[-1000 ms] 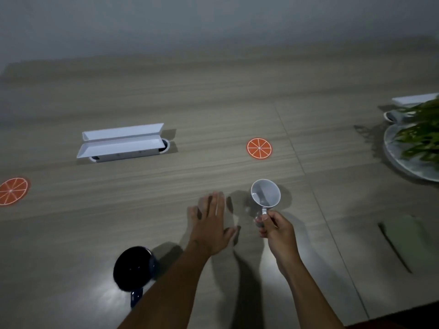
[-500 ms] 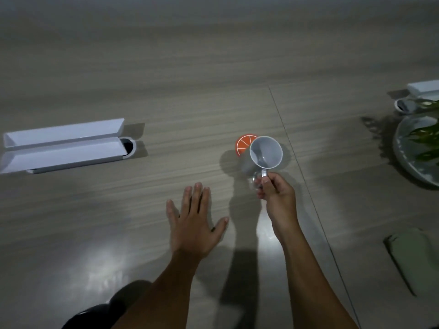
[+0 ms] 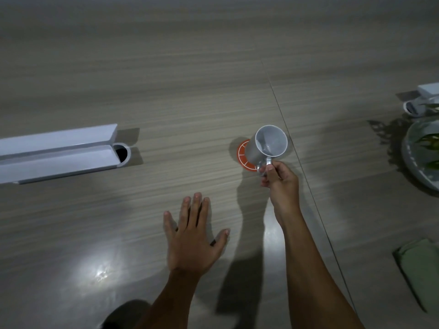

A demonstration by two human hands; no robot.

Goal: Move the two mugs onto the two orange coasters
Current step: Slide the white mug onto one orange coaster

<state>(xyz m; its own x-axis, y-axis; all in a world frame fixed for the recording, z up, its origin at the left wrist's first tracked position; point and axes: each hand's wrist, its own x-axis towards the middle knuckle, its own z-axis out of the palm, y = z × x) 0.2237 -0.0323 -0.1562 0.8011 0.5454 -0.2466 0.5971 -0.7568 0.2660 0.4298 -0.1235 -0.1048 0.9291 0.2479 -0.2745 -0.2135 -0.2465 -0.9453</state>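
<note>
My right hand (image 3: pixel 279 178) grips the handle of a white mug (image 3: pixel 267 146). The mug is upright over an orange coaster (image 3: pixel 243 157), covering most of it; only the coaster's left and near edge shows. Whether the mug's base touches the coaster I cannot tell. My left hand (image 3: pixel 193 236) lies flat on the wooden table (image 3: pixel 190 91) with fingers spread, holding nothing. Only a dark shape (image 3: pixel 123 314) at the bottom edge, beside my left forearm, shows where the dark mug stood. The second coaster is out of view.
A long white open cable box (image 3: pixel 57 153) sits at the left. A round planter with green leaves (image 3: pixel 422 153) stands at the right edge, a white box (image 3: pixel 425 98) behind it. A green cloth (image 3: pixel 420 267) lies at the near right.
My right hand carried the white mug forward from the near table to over the orange coaster. The view moved forward, so the dark mug slid almost out of frame. My left hand stayed flat.
</note>
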